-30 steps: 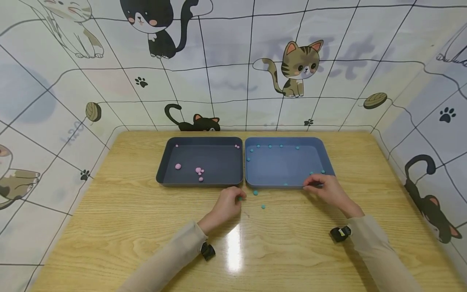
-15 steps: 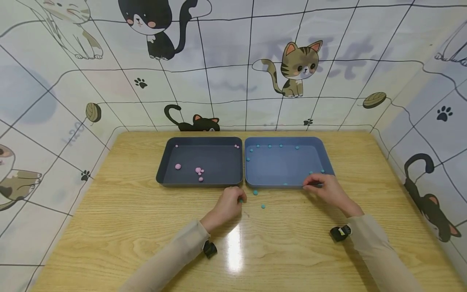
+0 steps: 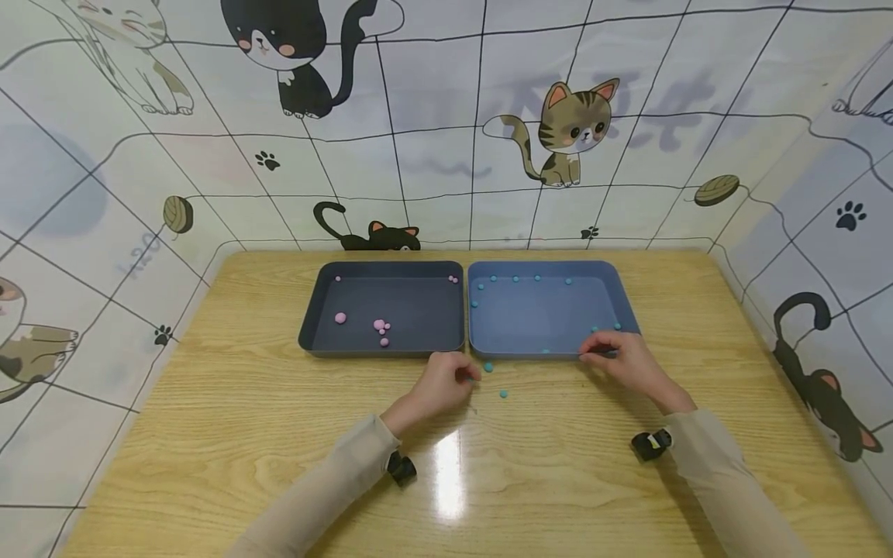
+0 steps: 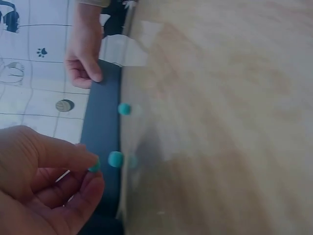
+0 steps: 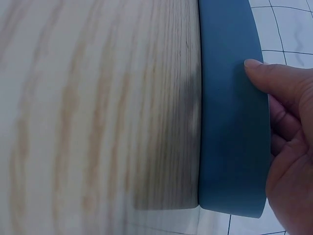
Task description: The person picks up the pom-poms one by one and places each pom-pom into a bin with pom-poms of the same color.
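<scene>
Lower centre of the head view: left hand (image 3: pixel 441 387) with thumb and forefinger pinched on a teal bead (image 4: pixel 94 167), small, barely seated between the tips. Risk: a grip this shallow could let the bead squirt out and roll across the glossy wooden table (image 3: pixel 209 434), likely toward the near edge.

Just right of that hand, two loose teal beads lie on the table, one (image 3: pixel 488 367) close to the blue tray's front wall, the other (image 3: pixel 503 394) a bit nearer the camera. Risk: a knuckle or sleeve sweeping over could knock them away; round beads on a slick top won't stop quickly.

Right of centre: right hand (image 3: pixel 623 361) grips the near rim of the blue tray (image 3: pixel 544 314), fingers curled over the rim, thumb on the outer wall in the right wrist view. Risk: a tug or tilt would slide the teal beads inside, several sit along the far wall and near the right corner.

Farther left, touching it: dark tray (image 3: pixel 391 310) with pink beads (image 3: pixel 380 325). Risk: a teal bead dropped short or off-line lands there, since the trays abut.
</scene>
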